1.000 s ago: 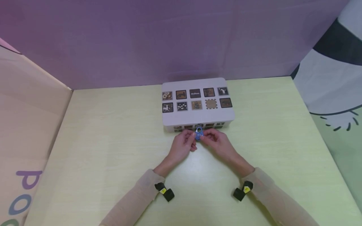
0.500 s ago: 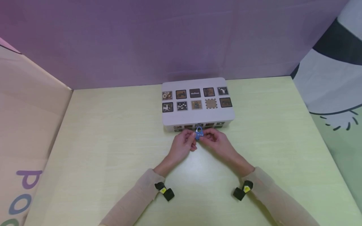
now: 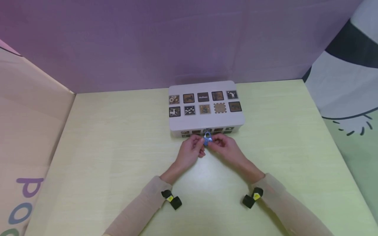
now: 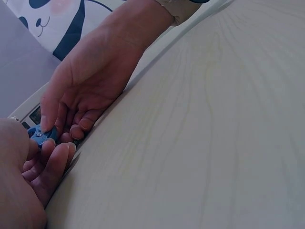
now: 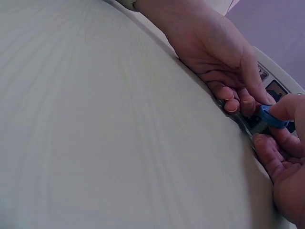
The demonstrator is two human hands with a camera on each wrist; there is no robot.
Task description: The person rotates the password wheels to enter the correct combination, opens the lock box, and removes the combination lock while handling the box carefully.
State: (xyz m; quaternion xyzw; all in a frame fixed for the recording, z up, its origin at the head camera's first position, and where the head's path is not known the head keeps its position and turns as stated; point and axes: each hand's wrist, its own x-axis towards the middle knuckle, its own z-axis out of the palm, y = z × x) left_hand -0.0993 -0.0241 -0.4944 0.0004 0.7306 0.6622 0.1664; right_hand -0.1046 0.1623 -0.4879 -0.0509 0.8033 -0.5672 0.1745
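Observation:
A small blue padlock (image 3: 207,140) with a silver shackle is at the middle of the front side of a white box (image 3: 203,122). My left hand (image 3: 190,150) pinches the padlock from the left, thumb and fingers on its body. From the right, my right hand (image 3: 228,150) pinches it too. In the left wrist view, the blue body of the padlock (image 4: 43,136) shows between both hands' fingertips; the right wrist view has the padlock (image 5: 272,117) partly covered by a thumb. Whether the shackle passes through the box's clasp is too small to tell.
The box, printed with small square pictures on lid and front, stands at the back of a pale wooden table (image 3: 118,141). A purple backdrop (image 3: 147,46) rises close behind it. Printed cloths (image 3: 348,85) hang at the sides. Black cameras (image 3: 249,200) sit on both wrists.
Both hands stay at the padlock in the same place. The right thumb has shifted slightly on the padlock's body, and the padlock's tilt has changed a little.

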